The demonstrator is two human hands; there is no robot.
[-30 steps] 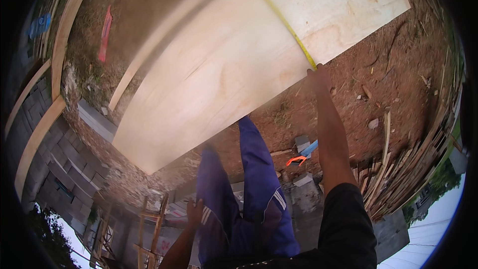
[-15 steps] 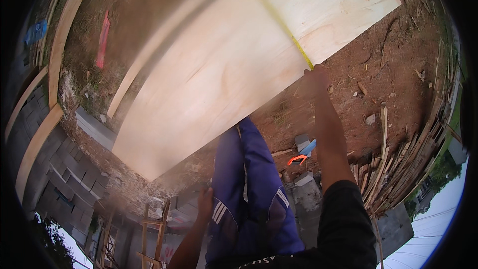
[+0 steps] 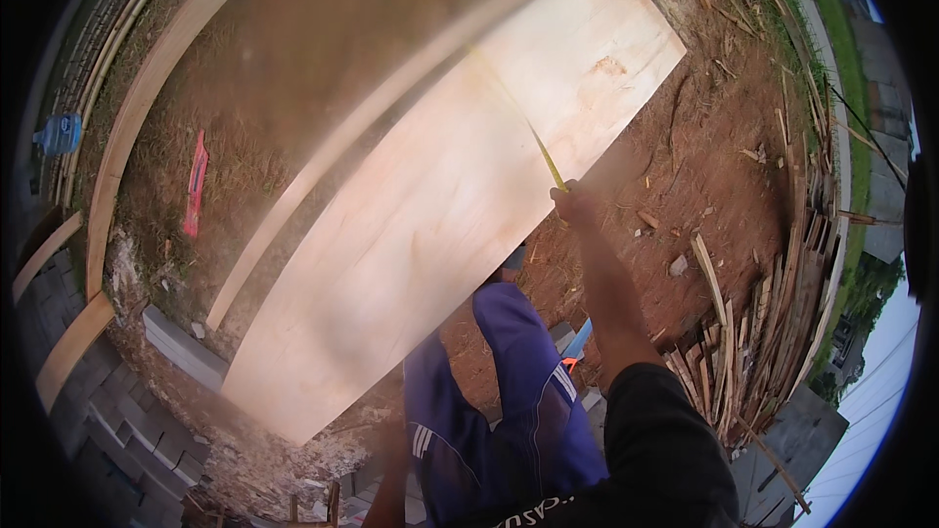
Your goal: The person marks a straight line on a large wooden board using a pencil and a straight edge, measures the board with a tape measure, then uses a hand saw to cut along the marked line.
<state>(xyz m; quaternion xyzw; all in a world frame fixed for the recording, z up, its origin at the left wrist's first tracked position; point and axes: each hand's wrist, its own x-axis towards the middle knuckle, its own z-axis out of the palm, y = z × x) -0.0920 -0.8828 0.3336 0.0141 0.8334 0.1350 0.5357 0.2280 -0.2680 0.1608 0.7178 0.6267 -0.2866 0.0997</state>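
A long pale plywood sheet (image 3: 391, 264) lies diagonally across the middle of the view. My right hand (image 3: 570, 198) is closed on the end of a yellow measuring tape (image 3: 543, 147) at the sheet's near edge; the tape runs across the panel toward its far edge, where it blurs. Low beside my blue trousers hangs my left hand (image 3: 389, 435), too blurred to make out its fingers. A long narrow board (image 3: 289, 200) lies along the sheet's far side.
Long boards (image 3: 137, 127), a red strip (image 3: 195, 186) and a blue bottle (image 3: 57, 135) are at left. A grey block (image 3: 181, 342) sits near the sheet's corner. Scrap wood (image 3: 782, 303) piles at right; a saw with orange handle and blue blade (image 3: 577, 337) lies by my leg.
The view has swung, so the sheet and surroundings sit lower in the picture. My right hand, still on the tape, appears lower and further left. My legs are more bent.
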